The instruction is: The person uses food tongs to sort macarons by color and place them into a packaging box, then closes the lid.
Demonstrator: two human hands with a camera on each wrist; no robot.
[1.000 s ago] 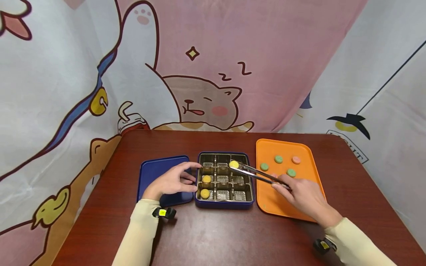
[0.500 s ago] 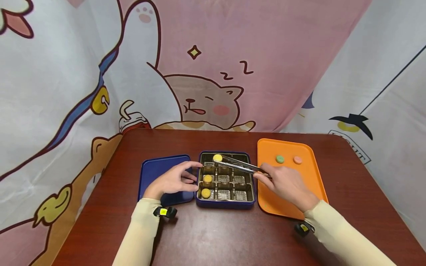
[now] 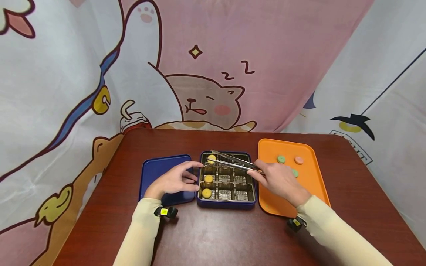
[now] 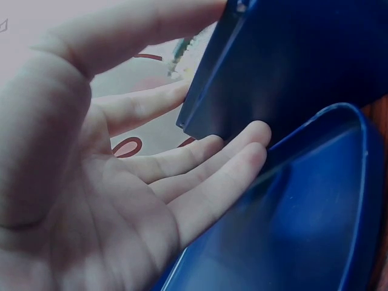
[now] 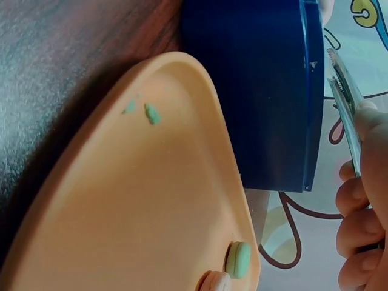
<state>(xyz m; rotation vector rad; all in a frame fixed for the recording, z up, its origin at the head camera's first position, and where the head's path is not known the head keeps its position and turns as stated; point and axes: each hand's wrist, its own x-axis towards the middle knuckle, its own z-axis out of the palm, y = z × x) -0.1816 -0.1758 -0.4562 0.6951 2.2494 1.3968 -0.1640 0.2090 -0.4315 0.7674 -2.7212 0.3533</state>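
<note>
Pinching tongs (image 3: 234, 166) with the right grip (image 3: 277, 181), tips apart above the blue box (image 3: 226, 204); yellow macaron (image 3: 211, 157) in its far-left compartment. Left grip (image 3: 173, 179) spread, fingers at the box's left side.

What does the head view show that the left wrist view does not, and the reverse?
Only the head view: the right hand holding tongs, the orange tray, and the nearest yellow macaron inside the blue box. Only the left wrist view: the palm of the left hand. Both: the blue box, the blue lid, and fingers of the left hand.
</note>
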